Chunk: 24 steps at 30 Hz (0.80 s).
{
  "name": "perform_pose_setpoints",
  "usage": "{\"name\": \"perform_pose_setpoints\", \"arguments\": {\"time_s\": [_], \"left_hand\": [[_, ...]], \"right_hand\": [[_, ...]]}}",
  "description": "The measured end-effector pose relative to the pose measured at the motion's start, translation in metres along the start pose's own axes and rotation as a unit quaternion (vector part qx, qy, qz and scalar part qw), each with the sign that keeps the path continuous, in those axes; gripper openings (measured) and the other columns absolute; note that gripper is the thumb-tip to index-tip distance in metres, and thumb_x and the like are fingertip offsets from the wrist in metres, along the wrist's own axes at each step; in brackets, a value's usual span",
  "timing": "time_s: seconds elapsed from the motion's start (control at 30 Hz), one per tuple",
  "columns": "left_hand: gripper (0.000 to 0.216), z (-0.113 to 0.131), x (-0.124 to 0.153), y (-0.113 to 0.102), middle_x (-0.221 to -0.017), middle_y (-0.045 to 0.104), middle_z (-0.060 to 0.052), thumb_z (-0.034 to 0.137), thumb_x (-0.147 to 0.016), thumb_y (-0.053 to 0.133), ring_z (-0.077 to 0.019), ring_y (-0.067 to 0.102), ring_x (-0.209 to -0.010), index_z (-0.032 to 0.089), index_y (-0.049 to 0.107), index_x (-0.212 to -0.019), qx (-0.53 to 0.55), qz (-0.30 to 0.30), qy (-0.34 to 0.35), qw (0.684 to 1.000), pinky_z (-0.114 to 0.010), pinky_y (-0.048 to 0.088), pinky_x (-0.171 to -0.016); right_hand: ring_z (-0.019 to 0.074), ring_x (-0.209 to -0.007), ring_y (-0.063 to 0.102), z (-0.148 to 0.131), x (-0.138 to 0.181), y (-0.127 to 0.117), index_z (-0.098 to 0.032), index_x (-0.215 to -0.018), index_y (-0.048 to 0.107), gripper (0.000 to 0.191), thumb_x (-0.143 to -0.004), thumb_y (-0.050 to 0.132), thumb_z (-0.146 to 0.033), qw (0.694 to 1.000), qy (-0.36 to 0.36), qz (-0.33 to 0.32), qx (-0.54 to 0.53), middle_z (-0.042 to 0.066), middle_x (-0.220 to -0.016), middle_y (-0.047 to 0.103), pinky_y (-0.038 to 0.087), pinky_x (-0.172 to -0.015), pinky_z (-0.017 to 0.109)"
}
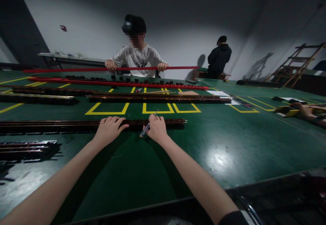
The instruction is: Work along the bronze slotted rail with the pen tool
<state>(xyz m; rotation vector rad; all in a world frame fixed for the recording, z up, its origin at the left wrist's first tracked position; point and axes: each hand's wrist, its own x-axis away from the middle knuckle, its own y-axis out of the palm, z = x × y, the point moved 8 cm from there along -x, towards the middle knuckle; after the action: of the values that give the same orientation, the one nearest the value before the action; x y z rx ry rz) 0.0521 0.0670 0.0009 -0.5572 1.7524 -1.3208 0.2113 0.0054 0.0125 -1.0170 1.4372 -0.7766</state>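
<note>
A bundle of long, dark, glossy strips [63, 126] lies across the green table in front of me. My left hand [109, 130] is over the bundle, with its fingers curled over the far side and its thumb pointing right along the near side. Closer to the bundle's right end, my right hand [156, 128] is closed round a slim silvery tool [145, 130], and its fingers also rest at the strips. The tool slants, with a thin tip showing above the fingers; I cannot tell whether it is a pen or a knife.
More bundles of strips [158, 98] lie farther back and at the left. Yellow tape outlines [107, 113] mark the green table [193, 147]. Across it, a person [141, 57] holds a long red bar [89, 70]. Another person's hand [305, 111] is at the far right.
</note>
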Motion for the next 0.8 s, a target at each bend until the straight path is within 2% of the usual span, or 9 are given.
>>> {"name": "perform_pose_setpoints", "arguments": {"time_s": [0.2,0.37,0.47,0.57,0.73,0.8], "left_hand": [[0.053,0.005,-0.002,0.001,-0.118,0.063,-0.012,0.054,-0.092,0.030,-0.0295,0.055,-0.110,0.019,0.057,-0.123,0.036,-0.024,0.005,0.999,-0.045,0.041,-0.092],[0.049,0.008,0.000,-0.001,-0.123,0.060,-0.011,0.051,-0.093,0.033,-0.0274,0.053,-0.115,0.019,0.055,-0.124,0.033,0.008,0.029,0.999,-0.043,0.037,-0.095],[0.048,0.005,0.000,-0.001,-0.121,0.061,-0.012,0.050,-0.092,0.036,-0.0279,0.053,-0.114,0.019,0.055,-0.123,0.026,0.011,0.014,0.999,-0.043,0.036,-0.095],[0.047,0.002,0.001,-0.003,-0.120,0.062,-0.012,0.051,-0.093,0.036,-0.0284,0.053,-0.113,0.019,0.055,-0.122,0.017,0.018,-0.004,1.000,-0.044,0.035,-0.094],[0.047,0.004,0.002,-0.004,-0.117,0.063,-0.011,0.051,-0.092,0.038,-0.0285,0.054,-0.109,0.017,0.056,-0.120,0.016,0.019,-0.009,1.000,-0.044,0.035,-0.094],[0.047,0.005,0.002,-0.005,-0.116,0.063,-0.011,0.051,-0.093,0.037,-0.0282,0.055,-0.108,0.017,0.057,-0.119,0.016,0.020,-0.009,1.000,-0.044,0.035,-0.094]], "right_hand": [[0.0218,-0.082,0.058,0.000,0.000,-0.003,-0.013,-0.097,0.049,0.023,-0.079,0.058,-0.025,1.000,0.017,-0.004,-0.008,0.007,-0.083,0.064,0.038,-0.081,0.037],[0.0241,-0.090,0.059,0.000,-0.001,-0.003,-0.012,-0.098,0.049,0.023,-0.076,0.051,-0.008,1.000,0.011,0.005,-0.012,0.011,-0.091,0.065,0.037,-0.086,0.038],[0.0243,-0.092,0.061,0.008,0.000,-0.003,-0.013,-0.095,0.049,0.024,-0.074,0.047,-0.001,0.998,0.032,0.010,-0.045,0.011,-0.091,0.066,0.037,-0.088,0.039],[0.0258,-0.092,0.061,0.018,0.001,-0.005,-0.016,-0.092,0.047,0.027,-0.071,0.045,0.001,0.995,0.039,0.035,-0.080,0.011,-0.090,0.066,0.037,-0.088,0.041],[0.0252,-0.086,0.061,0.016,0.002,-0.006,-0.017,-0.088,0.044,0.026,-0.066,0.051,-0.004,0.995,-0.002,0.051,-0.081,0.010,-0.088,0.065,0.037,-0.087,0.041],[0.0245,-0.083,0.060,0.011,0.002,-0.005,-0.017,-0.088,0.044,0.021,-0.071,0.052,-0.010,0.996,-0.028,0.049,-0.070,0.009,-0.086,0.065,0.037,-0.086,0.040]]}}
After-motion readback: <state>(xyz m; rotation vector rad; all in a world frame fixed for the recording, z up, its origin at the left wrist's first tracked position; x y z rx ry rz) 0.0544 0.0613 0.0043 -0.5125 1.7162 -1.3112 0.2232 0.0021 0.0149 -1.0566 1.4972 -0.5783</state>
